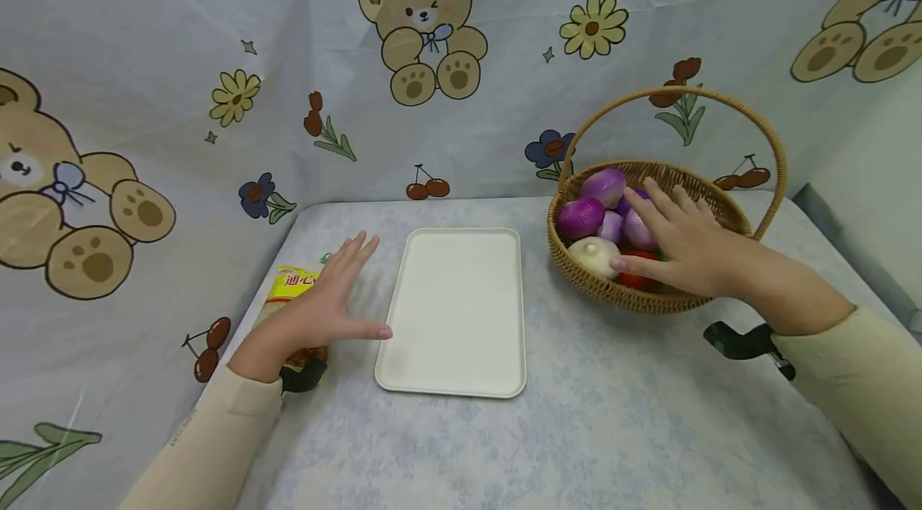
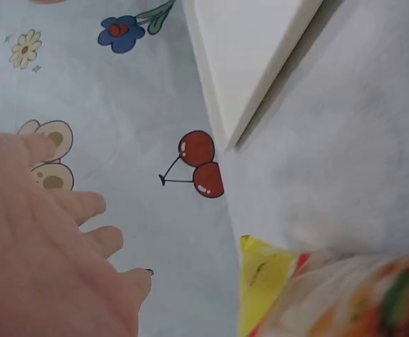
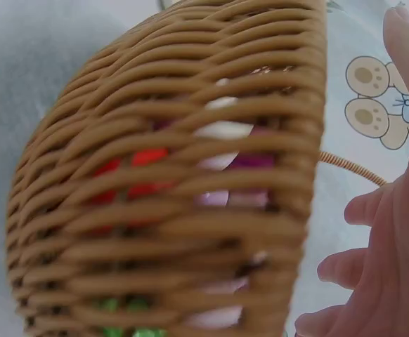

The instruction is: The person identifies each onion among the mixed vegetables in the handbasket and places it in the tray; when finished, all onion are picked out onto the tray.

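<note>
A tan woven basket (image 1: 648, 298) is filled with purple onions (image 1: 580, 216), a cream-white garlic bulb (image 1: 594, 254) and something red (image 1: 634, 279); green is glimpsed through the weave from the right wrist view. A plain off-white tray (image 1: 457, 310) is set on a pale blue-grey mottled tabletop (image 1: 591, 414). A yellow packet (image 1: 291, 294) is printed with red lettering. The backdrop cloth (image 1: 504, 94) is patterned with brown bears, yellow and blue flowers, and red cherries. Both sleeves (image 1: 864, 366) are cream
</note>
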Motion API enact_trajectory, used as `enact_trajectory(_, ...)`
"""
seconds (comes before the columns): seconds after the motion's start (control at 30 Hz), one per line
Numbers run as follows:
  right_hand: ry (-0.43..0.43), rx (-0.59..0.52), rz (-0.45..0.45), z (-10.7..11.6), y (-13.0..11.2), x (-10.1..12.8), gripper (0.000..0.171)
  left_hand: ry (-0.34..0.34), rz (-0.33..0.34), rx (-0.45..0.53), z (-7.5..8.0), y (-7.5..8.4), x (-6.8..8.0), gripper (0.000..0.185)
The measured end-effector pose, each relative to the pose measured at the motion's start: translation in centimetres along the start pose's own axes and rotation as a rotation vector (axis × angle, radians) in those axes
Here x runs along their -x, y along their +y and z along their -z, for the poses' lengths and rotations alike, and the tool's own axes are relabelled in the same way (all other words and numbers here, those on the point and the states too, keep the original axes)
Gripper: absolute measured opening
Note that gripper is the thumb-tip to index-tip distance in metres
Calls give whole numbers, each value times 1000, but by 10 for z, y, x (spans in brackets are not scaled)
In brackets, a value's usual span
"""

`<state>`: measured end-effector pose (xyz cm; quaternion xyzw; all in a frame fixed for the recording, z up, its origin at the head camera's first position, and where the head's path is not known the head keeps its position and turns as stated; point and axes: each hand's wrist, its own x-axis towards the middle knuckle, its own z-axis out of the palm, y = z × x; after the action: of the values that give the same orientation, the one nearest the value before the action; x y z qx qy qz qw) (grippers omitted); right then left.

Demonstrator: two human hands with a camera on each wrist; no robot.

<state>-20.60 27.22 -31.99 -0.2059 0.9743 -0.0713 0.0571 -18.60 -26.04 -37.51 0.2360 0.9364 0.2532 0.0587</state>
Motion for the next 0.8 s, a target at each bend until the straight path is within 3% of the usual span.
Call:
enact_trajectory(0.3,19,-69,27,5,-10,-8,104,94,91,168,-29,5,16,133)
enact_trajectory(0.67,-11,-86,28,11,-27,-31,110,26,222,265,-76,12,33,138)
enact_trajectory(0.8,-29,-138,40,11,-29,-42,113,-6,266,278,-85,14,38,140)
